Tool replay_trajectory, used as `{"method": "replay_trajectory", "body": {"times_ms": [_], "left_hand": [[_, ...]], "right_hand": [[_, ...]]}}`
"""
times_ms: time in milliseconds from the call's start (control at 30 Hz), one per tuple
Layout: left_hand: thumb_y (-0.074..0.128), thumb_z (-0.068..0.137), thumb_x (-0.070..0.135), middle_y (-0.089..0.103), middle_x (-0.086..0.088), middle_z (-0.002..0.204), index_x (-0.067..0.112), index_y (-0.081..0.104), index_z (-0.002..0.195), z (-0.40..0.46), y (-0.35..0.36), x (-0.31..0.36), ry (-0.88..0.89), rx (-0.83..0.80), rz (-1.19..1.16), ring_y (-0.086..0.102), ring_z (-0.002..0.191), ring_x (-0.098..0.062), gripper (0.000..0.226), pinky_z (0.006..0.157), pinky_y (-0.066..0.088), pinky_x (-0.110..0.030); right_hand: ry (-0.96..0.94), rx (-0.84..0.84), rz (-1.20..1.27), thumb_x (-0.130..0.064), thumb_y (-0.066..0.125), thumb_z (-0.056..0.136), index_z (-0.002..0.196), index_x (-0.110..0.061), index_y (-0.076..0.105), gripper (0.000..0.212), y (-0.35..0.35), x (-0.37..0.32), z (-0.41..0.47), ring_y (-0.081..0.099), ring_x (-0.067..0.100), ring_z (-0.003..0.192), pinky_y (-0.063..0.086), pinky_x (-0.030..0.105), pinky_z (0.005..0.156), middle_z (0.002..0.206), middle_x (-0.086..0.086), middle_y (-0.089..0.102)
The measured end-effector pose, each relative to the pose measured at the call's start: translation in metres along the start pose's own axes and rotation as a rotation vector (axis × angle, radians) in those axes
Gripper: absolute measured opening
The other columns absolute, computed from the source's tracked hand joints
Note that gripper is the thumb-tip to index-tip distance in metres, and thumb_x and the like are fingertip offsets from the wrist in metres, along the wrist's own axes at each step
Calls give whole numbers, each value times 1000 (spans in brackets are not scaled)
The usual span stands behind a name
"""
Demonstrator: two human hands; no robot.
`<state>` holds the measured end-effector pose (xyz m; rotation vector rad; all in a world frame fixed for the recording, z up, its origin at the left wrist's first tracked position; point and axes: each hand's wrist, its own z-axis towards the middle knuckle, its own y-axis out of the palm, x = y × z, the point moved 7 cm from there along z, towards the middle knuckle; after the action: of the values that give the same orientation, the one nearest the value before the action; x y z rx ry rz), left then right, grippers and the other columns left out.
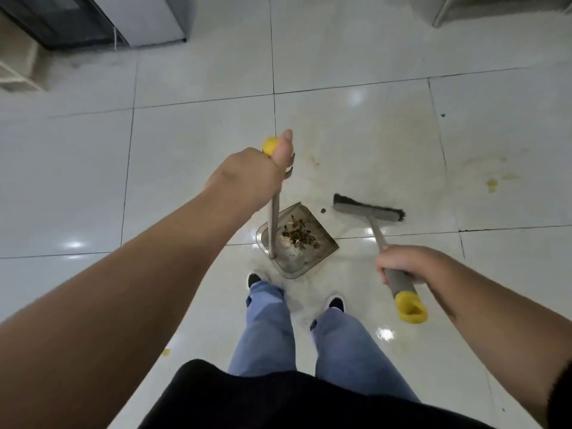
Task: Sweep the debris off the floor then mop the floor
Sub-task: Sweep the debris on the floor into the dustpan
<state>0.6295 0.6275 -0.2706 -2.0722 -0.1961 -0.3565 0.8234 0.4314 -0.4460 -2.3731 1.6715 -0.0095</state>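
Observation:
A grey long-handled dustpan stands on the white tiled floor just ahead of my feet, with a pile of brown debris in its tray. My left hand grips the top of the dustpan's upright handle, near its yellow end cap. My right hand grips the grey broom handle just above its yellow end. The broom's dark bristle head rests on the floor to the right of the dustpan's mouth. One small dark crumb lies between broom and pan.
Yellowish stains mark the tiles to the right, and a small yellow spot lies at lower left. A dark speck sits further right. A dark-fronted appliance and a white rack stand at upper left; a metal leg at upper right.

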Motion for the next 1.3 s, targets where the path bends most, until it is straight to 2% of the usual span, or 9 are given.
{"method": "replay_trajectory", "body": {"times_ms": [133,200,400,467,800,933,1033,1133,1300], "left_hand": [[20,95,56,49,-8,65,9,53,104,-19,3,-9,-40,2,-54,55,57,-28,58,55,50,-36],[19,91,61,52,-9,67,14,53,99,-32,3,-24,-101,8,-54,56,58,-27,59,60,51,-34],[18,91,62,51,-10,67,10,47,76,-60,12,-53,-111,-31,-65,54,56,-24,61,54,45,-27],[18,91,61,49,-9,66,11,49,77,-70,14,-63,-95,-36,-52,54,59,-25,61,52,43,-26],[19,89,63,40,-4,52,13,35,56,-96,20,-132,-95,51,-25,36,45,-18,62,49,32,-29],[20,89,63,38,-1,52,15,34,54,-102,22,-150,-109,89,-32,35,49,-20,61,60,33,-32],[19,88,65,43,-2,55,15,39,57,-103,23,-163,-146,71,-59,44,52,-23,63,59,35,-31],[16,82,74,51,-4,64,18,46,63,-104,25,-175,-215,50,-107,51,54,-21,66,62,42,-31],[17,89,65,47,-6,62,23,37,61,-109,22,-182,-119,35,-69,50,63,-26,54,63,36,-31]], "right_hand": [[-43,-59,-151,0,44,83,136,-12,31,55,36,16,-6,59,27,74,47,25,56,90,20,59],[-49,-63,-131,3,46,82,142,-13,31,64,25,23,-16,56,25,59,44,23,50,74,18,57],[82,-220,766,-13,41,95,96,-14,46,5,-26,46,-72,42,5,24,35,10,25,42,4,44],[87,-234,848,-16,40,96,87,-11,45,11,-24,49,-86,42,5,23,35,11,24,41,3,43],[-38,71,477,0,42,89,70,-5,40,19,30,11,-42,45,9,23,39,12,32,30,4,45],[15,15,196,-2,45,82,65,-5,47,17,79,9,-12,49,17,42,41,23,47,41,6,52],[61,-100,62,-3,48,79,87,-4,58,13,122,11,-12,53,19,47,45,26,53,48,8,57],[62,-183,114,-1,49,83,145,-26,28,70,149,21,-19,55,14,39,48,21,42,46,7,58],[38,-208,524,-1,38,92,129,-28,41,47,107,29,-58,41,5,26,35,10,28,45,2,44]]}}
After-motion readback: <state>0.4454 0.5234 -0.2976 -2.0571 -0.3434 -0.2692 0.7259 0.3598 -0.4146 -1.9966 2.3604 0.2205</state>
